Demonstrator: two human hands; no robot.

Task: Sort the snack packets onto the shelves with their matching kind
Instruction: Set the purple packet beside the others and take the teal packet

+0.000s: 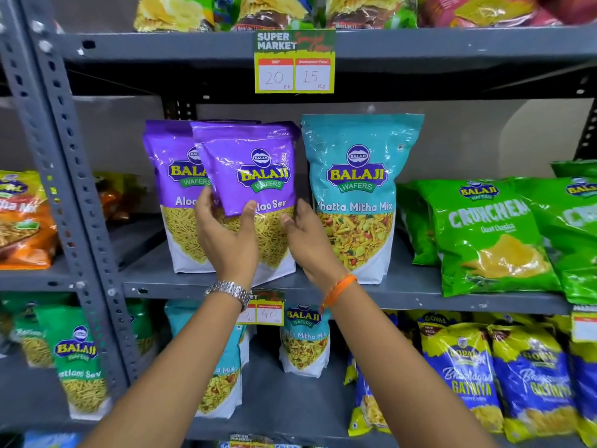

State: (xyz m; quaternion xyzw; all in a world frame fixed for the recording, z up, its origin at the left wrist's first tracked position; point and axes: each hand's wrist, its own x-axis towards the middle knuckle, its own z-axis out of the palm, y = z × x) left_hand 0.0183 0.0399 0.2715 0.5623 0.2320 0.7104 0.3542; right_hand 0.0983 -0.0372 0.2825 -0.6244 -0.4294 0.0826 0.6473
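Two purple Balaji Aloo Sev packets stand on the middle shelf [403, 292]. The front Aloo Sev packet [258, 156] overlaps the rear Aloo Sev packet [168, 176], and its base rests on the shelf. My left hand [226, 234] grips the front packet's lower left, thumb on its face. My right hand [307, 240] holds its lower right edge, with the thumb in front and the fingers between it and a teal Khatta Mitha Mix packet [355, 189] standing just to the right.
Green Crunchex bags [484, 234] lean at the shelf's right. Below are smaller teal mix packets [303, 344], a green Ratlami Sev packet [77, 360] and blue-yellow Gopal Gathiya bags [468, 376]. A price tag [294, 63] hangs from the shelf above. A grey perforated post [64, 156] stands at the left.
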